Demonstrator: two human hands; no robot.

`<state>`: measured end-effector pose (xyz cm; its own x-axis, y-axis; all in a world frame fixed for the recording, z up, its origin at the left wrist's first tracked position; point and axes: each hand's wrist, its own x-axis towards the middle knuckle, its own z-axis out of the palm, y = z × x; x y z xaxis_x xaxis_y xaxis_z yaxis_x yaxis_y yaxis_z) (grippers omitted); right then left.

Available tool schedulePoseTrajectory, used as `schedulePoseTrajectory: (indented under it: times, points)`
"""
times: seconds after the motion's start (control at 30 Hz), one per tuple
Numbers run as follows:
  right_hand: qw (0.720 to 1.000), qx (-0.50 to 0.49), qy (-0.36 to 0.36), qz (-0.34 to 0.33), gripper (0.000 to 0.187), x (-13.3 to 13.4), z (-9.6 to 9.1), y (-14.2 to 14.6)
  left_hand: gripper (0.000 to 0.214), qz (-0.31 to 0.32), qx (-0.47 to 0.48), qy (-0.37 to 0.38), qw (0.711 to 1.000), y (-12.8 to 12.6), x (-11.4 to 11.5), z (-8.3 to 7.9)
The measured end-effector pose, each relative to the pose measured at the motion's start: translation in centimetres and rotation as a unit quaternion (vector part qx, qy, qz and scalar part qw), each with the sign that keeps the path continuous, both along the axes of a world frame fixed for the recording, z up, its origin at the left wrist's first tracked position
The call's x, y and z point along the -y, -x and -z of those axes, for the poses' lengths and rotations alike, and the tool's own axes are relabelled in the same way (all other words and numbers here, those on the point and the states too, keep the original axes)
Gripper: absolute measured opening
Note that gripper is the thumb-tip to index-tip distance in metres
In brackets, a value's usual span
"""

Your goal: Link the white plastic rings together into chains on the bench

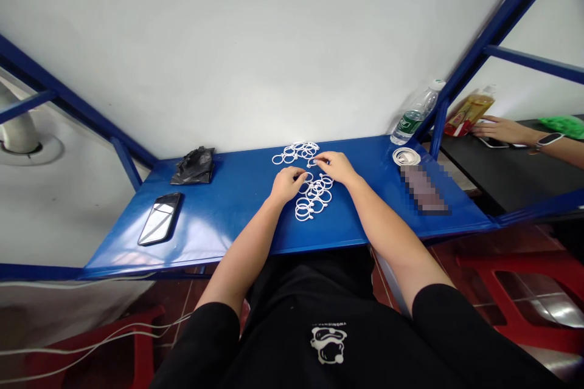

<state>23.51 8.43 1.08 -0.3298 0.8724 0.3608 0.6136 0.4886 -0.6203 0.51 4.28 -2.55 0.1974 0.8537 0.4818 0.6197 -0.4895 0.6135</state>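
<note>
My left hand (287,185) is closed in a pinch on the edge of a thin white ring (309,174), possibly a curtain ring. Facing it from the right, my right hand (336,167) pinches another white ring (311,165) between thumb and fingers. Each ring seems to have a small knob or clasp. Below my hands, a loose near pile of white rings (314,192) lies on the blue table (237,194). Beyond them a second far group of rings (298,149) rests close to the wall. My fingers partly hide the held rings.
On the left are a phone (159,219) and a crumpled black plastic bag (194,166). A water bottle (413,117), a white coil (406,157) and a blurred-out item (425,189) stand or lie right. Another person's hand (495,129) is beyond the blue frame (438,127).
</note>
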Motion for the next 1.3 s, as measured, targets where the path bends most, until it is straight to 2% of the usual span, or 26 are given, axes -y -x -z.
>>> schedulePoseTrajectory:
  times: [0.13,0.37,0.43,0.53,0.6,0.73,0.83,0.9,1.0,1.1,1.2,1.3]
  points:
    - [0.993,0.086,0.024,0.071,0.029,-1.6,0.8,-1.9,0.016,0.036,-0.033,0.008,0.999,-0.5,0.6,-0.5]
    - [0.983,0.158,0.030,0.089,0.045,-1.3,0.8,-1.7,0.022,0.064,-0.031,0.023,0.997,-0.7,1.0,-1.1]
    - [0.982,0.163,0.027,0.095,0.040,-1.3,0.7,-1.5,0.023,0.071,-0.023,0.032,0.997,-0.7,1.1,-1.1]
    - [0.978,0.165,0.026,0.124,0.018,-1.4,0.7,-1.6,0.025,0.076,-0.008,0.053,0.996,-0.7,1.2,-1.2]
    - [0.973,0.173,0.027,0.151,0.011,-1.4,0.7,-1.9,0.026,0.072,0.003,0.054,0.996,-0.7,1.1,-1.1]
    - [0.965,0.179,0.030,0.189,0.014,-1.5,0.6,-2.9,0.024,0.050,0.031,0.037,0.998,-0.5,0.8,-0.5]
    - [0.969,0.135,0.029,0.204,0.015,-1.8,0.6,-3.5,0.022,0.036,0.048,0.032,0.998,-0.4,0.4,0.0]
    - [0.980,0.063,0.039,0.187,0.013,-1.9,0.4,-3.4,0.021,0.032,0.053,0.031,0.998,-0.4,0.3,0.2]
    - [0.983,-0.120,0.111,0.079,0.015,-1.8,0.1,-2.5,0.024,0.024,0.058,0.017,0.998,-0.4,0.1,0.4]
    - [0.934,-0.273,0.221,-0.065,0.027,-1.0,-0.4,-1.0,0.033,0.019,0.075,-0.017,0.997,-0.3,-0.1,0.5]
    - [0.895,-0.313,0.287,-0.134,0.037,-0.1,-0.4,0.4,0.037,0.023,0.087,-0.053,0.995,-0.3,-0.1,0.2]
    - [0.892,-0.313,0.299,-0.129,0.037,0.3,0.1,1.4,0.034,0.028,0.087,-0.068,0.993,-0.3,0.2,-0.3]
